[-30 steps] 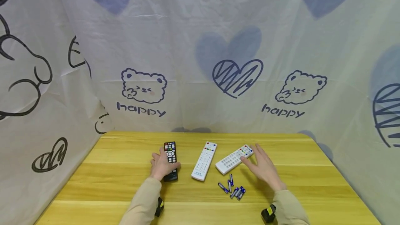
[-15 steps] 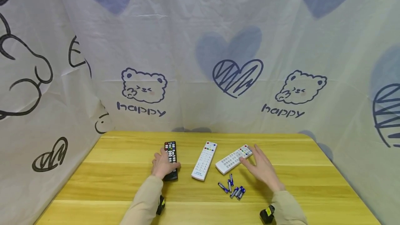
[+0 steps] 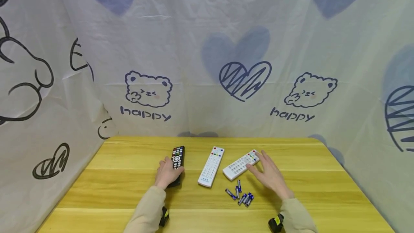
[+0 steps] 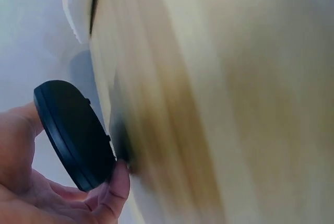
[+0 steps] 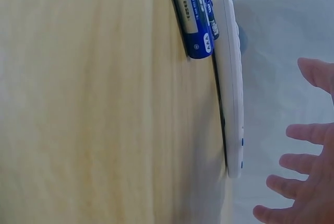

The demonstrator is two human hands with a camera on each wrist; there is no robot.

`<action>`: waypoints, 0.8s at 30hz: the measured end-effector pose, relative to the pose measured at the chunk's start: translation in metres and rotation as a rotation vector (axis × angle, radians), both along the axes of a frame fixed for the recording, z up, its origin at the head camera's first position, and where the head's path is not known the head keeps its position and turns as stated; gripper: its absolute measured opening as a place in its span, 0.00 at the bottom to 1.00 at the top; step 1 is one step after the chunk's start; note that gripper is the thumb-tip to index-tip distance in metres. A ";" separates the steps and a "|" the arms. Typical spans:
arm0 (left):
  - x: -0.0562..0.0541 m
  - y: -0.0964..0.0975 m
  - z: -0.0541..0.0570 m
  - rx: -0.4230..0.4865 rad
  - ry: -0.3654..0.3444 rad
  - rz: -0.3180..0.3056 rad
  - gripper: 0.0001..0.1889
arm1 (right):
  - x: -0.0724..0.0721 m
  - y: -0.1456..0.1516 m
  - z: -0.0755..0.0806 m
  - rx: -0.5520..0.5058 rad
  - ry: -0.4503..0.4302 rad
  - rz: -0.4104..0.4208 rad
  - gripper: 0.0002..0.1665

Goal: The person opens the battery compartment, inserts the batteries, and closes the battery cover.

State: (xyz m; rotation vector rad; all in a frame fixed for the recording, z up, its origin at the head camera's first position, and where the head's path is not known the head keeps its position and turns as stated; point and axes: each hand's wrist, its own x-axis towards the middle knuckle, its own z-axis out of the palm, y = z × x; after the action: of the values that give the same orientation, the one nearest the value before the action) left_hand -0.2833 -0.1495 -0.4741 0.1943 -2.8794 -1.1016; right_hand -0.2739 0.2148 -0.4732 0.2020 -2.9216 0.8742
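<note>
My left hand (image 3: 166,174) grips a black remote control (image 3: 177,156) at the left, thumb on one long side and fingers on the other. The left wrist view shows the black remote (image 4: 73,135) end-on, tipped and raised off the wood, its shadow beside it. Over the upper end of a white remote control (image 3: 238,168) on the right, my right hand (image 3: 271,178) hovers with spread fingers. The right wrist view shows those fingertips (image 5: 300,132) apart from that white remote (image 5: 232,88), holding nothing. Another white remote (image 3: 211,167) lies between the hands.
Several blue-and-silver batteries (image 3: 246,199) lie loose in front of the right white remote; one battery (image 5: 192,15) appears close up in the right wrist view. The wooden table (image 3: 97,190) ends at the back against a printed cloth (image 3: 200,118).
The black remote has turned slightly, its far end going right and its near end left, as my left hand grips it. My right hand has drifted a little left.
</note>
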 end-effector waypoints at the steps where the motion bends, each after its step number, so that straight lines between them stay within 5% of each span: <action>1: 0.001 0.000 0.000 0.006 0.008 -0.006 0.36 | 0.000 0.000 0.000 -0.001 0.000 -0.002 0.47; 7: 0.007 -0.001 0.003 0.085 0.018 -0.042 0.36 | 0.002 -0.002 0.002 -0.007 -0.006 0.008 0.46; 24: 0.022 0.005 0.012 0.559 0.013 -0.126 0.36 | 0.010 -0.018 0.013 -0.086 0.004 0.048 0.45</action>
State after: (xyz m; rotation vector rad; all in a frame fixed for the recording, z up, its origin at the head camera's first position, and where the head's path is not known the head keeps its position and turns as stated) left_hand -0.2615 -0.1441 -0.4619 0.0224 -2.5240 -1.8980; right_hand -0.2636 0.1967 -0.4605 0.2684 -2.8795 1.0028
